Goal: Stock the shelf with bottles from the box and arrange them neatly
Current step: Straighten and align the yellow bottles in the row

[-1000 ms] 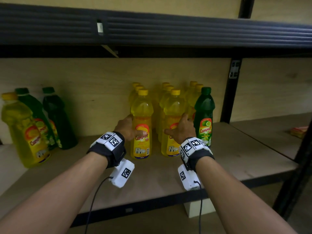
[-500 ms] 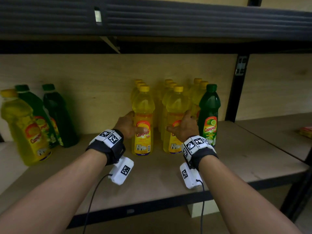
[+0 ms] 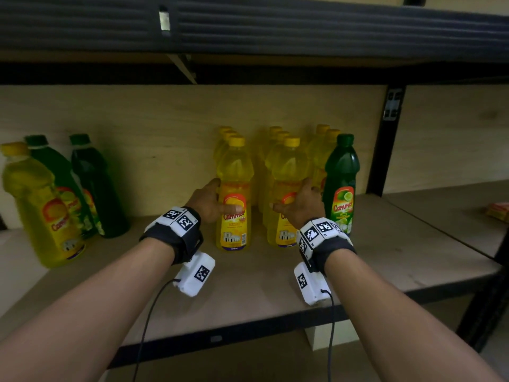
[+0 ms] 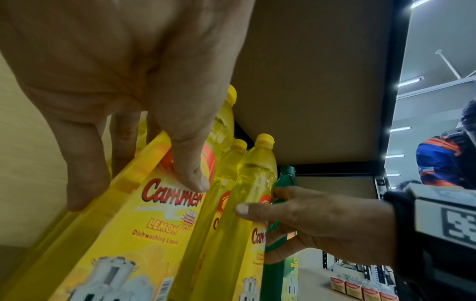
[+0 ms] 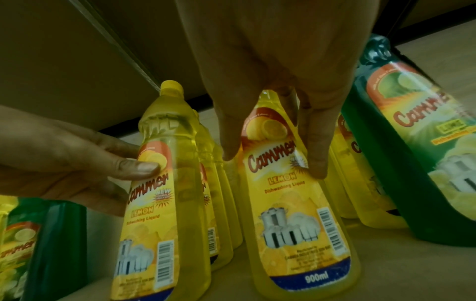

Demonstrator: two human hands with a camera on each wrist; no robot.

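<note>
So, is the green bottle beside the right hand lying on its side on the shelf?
No, the green bottle stands upright on the shelf, next to the right hand.

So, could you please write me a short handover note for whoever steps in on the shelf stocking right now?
Left hand: grips the front yellow bottle of the left row, thumb across its label.
Right hand: grips the front yellow bottle of the middle row.
Both bottles stand upright on the shelf.
Done: three rows of yellow bottles, with a green lime bottle fronting the right row.
Left: a loose group at far left, one yellow bottle and two green bottles, seems unsorted. The box is not in view.
</note>
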